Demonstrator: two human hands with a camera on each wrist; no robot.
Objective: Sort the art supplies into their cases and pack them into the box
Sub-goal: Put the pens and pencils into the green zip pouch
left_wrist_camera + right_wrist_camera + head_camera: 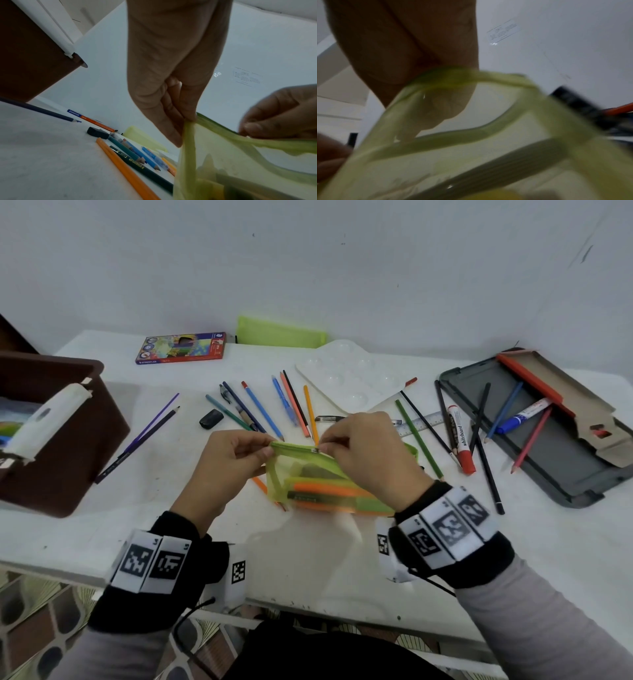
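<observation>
Both hands — left [228, 454], right [363, 453] — pinch pouch [310, 474] btwn them.

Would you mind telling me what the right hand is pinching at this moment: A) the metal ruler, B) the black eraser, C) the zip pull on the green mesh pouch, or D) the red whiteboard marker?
C: the right hand pinches the zip pull on the top edge of the green mesh pouch, while the left hand holds the pouch's left end.
</observation>
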